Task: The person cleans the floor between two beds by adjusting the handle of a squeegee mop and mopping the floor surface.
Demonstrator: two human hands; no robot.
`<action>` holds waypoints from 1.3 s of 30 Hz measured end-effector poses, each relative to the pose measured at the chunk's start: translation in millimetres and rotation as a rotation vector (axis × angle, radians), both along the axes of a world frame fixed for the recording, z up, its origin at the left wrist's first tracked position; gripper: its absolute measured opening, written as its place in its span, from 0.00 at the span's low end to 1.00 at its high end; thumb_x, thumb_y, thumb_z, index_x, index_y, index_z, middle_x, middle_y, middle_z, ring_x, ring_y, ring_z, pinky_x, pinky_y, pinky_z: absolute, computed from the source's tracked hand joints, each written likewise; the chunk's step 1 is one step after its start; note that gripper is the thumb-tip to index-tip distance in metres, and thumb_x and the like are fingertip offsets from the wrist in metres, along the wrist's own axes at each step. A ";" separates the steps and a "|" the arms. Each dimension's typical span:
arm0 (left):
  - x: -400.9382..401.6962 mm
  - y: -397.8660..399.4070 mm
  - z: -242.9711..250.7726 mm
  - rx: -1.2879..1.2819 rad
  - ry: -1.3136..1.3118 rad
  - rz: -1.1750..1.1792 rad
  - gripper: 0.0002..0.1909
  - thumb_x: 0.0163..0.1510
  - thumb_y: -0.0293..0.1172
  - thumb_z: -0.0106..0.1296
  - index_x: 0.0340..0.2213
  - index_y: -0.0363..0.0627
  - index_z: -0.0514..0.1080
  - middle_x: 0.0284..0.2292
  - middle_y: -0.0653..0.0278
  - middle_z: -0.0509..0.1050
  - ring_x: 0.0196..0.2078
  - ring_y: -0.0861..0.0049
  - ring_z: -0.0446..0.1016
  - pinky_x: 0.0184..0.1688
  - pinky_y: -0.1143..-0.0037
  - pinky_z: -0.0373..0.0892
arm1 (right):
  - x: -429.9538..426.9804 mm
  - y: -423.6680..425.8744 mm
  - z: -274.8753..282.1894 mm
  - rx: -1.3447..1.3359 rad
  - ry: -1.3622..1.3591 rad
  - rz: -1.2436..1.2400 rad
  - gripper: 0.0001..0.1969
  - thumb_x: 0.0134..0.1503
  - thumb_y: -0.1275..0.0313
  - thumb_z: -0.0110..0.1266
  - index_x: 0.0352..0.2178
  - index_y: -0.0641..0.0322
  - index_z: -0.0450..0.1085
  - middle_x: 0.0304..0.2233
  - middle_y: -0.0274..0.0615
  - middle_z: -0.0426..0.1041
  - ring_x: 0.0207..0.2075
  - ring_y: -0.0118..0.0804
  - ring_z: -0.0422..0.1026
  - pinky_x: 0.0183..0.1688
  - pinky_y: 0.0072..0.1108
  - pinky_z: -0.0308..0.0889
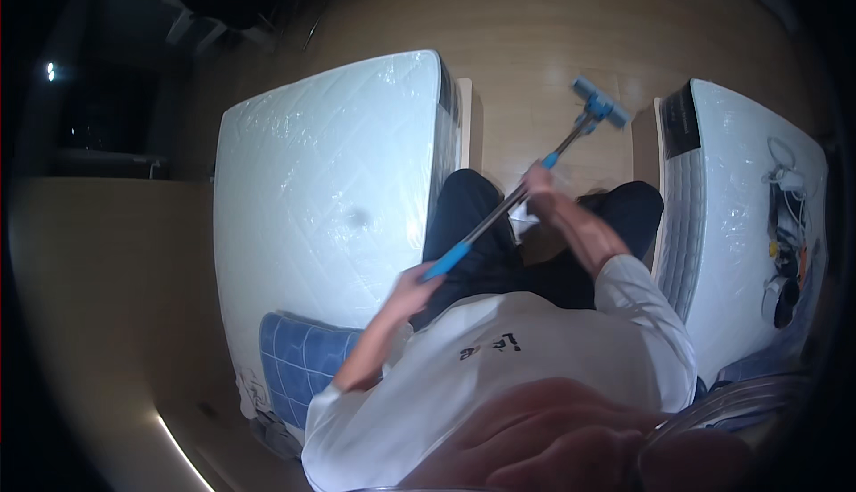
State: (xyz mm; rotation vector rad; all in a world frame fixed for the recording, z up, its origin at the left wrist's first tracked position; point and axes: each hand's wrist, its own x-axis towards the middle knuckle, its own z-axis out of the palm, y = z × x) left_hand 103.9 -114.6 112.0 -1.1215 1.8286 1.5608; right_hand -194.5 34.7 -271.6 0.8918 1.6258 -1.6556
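Note:
A sponge mop with a steel pole [496, 214] slants across in front of me. My left hand [409, 289] is closed around the end of its blue handle [447, 261]. Further along, my right hand [539, 188] grips the pole just below a blue collar [550, 160]. The blue mop head [600, 104] is over the wood-look floor [528, 114], in the gap between two beds. Whether its sponge touches the floor I cannot tell. My knees, in dark trousers [468, 218], are bent to either side of the gap.
To the left lies a plastic-wrapped mattress [321, 178] with a blue checked pillow [304, 361]. A second wrapped mattress [729, 224] on the right carries a white cable [782, 158] and assorted small items [786, 251]. Bed-frame edges [472, 124] flank the gap. White chair legs [210, 36] stand at upper left.

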 end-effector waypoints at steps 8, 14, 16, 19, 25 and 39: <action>129.8 -33.7 184.5 -0.412 -0.237 0.021 0.16 0.49 0.36 0.66 0.37 0.39 0.80 0.18 0.72 0.71 0.21 0.90 0.66 0.23 0.81 0.63 | 234.6 -55.1 192.2 -0.408 -0.448 -0.150 0.13 0.68 0.61 0.41 0.38 0.61 0.55 0.25 0.42 0.61 0.22 0.38 0.65 0.28 0.33 0.71; 91.0 -9.8 106.4 -0.203 -0.232 0.153 0.16 0.51 0.38 0.64 0.38 0.39 0.79 0.15 0.73 0.67 0.13 0.89 0.61 0.15 0.80 0.56 | 150.1 -16.8 140.0 -0.241 -0.188 0.089 0.19 0.67 0.57 0.35 0.31 0.62 0.62 0.17 0.44 0.68 0.16 0.38 0.67 0.19 0.29 0.67; 66.4 8.4 38.6 -0.172 -0.139 0.019 0.17 0.55 0.43 0.60 0.36 0.40 0.78 0.16 0.72 0.68 0.13 0.88 0.62 0.14 0.79 0.56 | 92.2 4.5 53.4 -0.080 0.049 0.031 0.21 0.65 0.58 0.36 0.24 0.62 0.65 0.11 0.44 0.67 0.10 0.43 0.68 0.12 0.31 0.61; 34.2 63.6 -83.7 -0.304 0.285 -0.495 0.21 0.59 0.48 0.54 0.37 0.38 0.73 0.18 0.65 0.70 0.13 0.81 0.64 0.17 0.78 0.60 | -5.2 65.7 47.3 -0.130 0.109 0.070 0.18 0.63 0.64 0.40 0.20 0.60 0.63 0.12 0.42 0.66 0.12 0.42 0.66 0.16 0.32 0.63; -131.6 177.6 -81.7 0.493 0.136 -0.435 0.15 0.62 0.40 0.48 0.27 0.42 0.63 0.13 0.67 0.62 0.08 0.81 0.60 0.07 0.78 0.50 | -56.0 152.6 118.2 -0.158 0.212 0.081 0.11 0.60 0.73 0.36 0.26 0.68 0.62 0.16 0.44 0.65 0.17 0.36 0.68 0.18 0.25 0.64; 51.0 -39.7 42.0 -0.141 0.123 -0.614 0.20 0.57 0.31 0.52 0.49 0.37 0.68 0.24 0.65 0.70 0.21 0.82 0.66 0.24 0.77 0.65 | 161.7 5.9 170.8 -1.106 -0.106 0.284 0.07 0.59 0.69 0.53 0.33 0.63 0.68 0.36 0.45 0.75 0.41 0.36 0.76 0.50 0.25 0.71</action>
